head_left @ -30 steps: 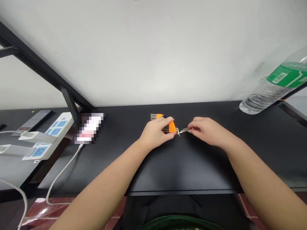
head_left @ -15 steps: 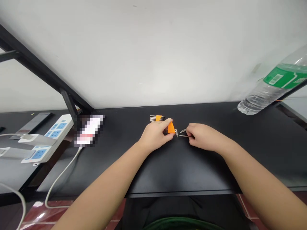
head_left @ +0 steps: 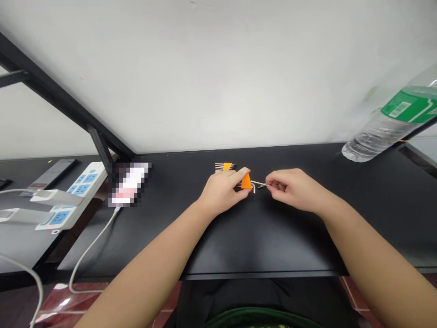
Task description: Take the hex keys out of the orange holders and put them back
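Observation:
An orange holder (head_left: 246, 181) with several metal hex keys lies on the black table (head_left: 259, 237) near the wall. My left hand (head_left: 223, 193) is closed around the holder, and the keys' ends stick out to the left of it. My right hand (head_left: 295, 189) pinches a thin silver hex key (head_left: 260, 184) at the holder's right end; the key's bent tip points down beside the orange plastic.
A clear water bottle (head_left: 392, 123) with a green label stands at the far right. White power strips (head_left: 73, 193) with blue sockets, a white cable (head_left: 90, 246) and a blurred-out object (head_left: 129, 184) lie to the left, beside a black metal frame (head_left: 61, 107).
My right hand has lifted slightly and shifted the silver key against the holder's right end. My left hand stays on the holder.

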Motion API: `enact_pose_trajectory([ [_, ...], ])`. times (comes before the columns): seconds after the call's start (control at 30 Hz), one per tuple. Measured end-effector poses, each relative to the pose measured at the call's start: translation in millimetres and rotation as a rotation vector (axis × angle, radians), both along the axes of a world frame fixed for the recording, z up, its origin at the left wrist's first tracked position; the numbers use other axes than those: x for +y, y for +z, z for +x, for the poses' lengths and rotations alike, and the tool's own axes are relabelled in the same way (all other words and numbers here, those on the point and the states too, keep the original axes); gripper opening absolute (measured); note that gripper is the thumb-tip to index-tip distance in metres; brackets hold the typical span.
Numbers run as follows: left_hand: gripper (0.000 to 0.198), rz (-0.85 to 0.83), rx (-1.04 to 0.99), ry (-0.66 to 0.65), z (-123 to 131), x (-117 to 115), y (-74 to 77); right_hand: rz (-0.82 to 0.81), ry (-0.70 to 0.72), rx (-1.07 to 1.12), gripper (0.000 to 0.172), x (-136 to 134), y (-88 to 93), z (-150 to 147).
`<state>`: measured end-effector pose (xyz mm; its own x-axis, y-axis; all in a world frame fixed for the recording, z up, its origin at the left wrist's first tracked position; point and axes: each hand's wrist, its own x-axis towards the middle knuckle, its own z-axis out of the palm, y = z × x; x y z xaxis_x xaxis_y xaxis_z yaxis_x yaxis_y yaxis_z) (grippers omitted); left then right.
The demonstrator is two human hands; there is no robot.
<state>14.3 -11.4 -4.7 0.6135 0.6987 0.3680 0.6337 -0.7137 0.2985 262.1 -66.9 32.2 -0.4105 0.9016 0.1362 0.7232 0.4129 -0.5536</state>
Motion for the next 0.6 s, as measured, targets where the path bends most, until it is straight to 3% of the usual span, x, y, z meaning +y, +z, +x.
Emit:
enact_pose_trajectory([
  [0.4, 0.041, 0.010, 0.012, -0.065, 3, -4, 0.9, -0.011, 0.004, 0.072, 0.012, -2, 2.4, 0],
  [0.6, 0.014, 0.066, -0.071, -0.193, 10, -9, 7.4, -0.483, -0.174, 0.496, 0.018, -2, -3.1, -27],
])
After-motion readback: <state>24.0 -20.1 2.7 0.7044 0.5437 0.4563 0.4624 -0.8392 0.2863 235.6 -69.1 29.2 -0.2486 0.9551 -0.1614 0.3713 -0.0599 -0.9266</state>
